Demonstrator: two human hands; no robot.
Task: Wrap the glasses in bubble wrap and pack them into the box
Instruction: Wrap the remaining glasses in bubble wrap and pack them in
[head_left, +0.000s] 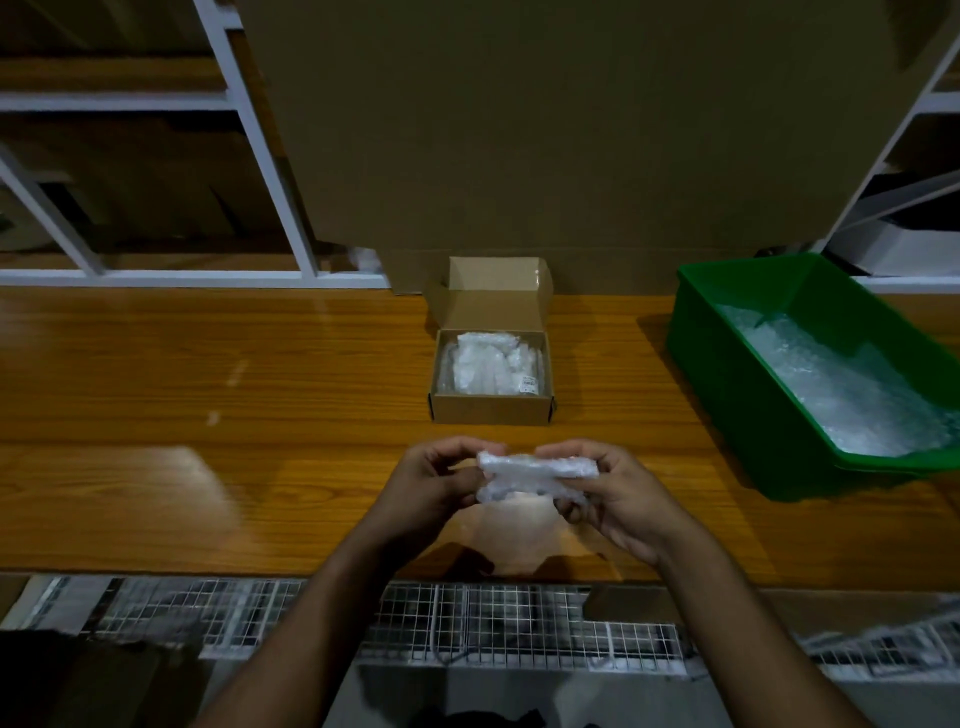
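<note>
Both hands, left hand (434, 480) and right hand (610, 496), pinch the bubble-wrapped bundle (535, 475) above the table (156, 364), near the open box (491, 408); keep wrap ends tucked tight before boxing.

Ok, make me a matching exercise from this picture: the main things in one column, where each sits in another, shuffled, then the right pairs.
Things:
1. bubble-wrapped bundle
2. small cardboard box
3. green bin
4. large cardboard sheet

Places:
A. at the right end of the wooden table, with loose bubble wrap inside
B. upright behind the table
C. held between the left hand and the right hand, above the table's near edge
D. mid-table, lid open, with wrapped items inside

Pairs: 1-C, 2-D, 3-A, 4-B
</note>
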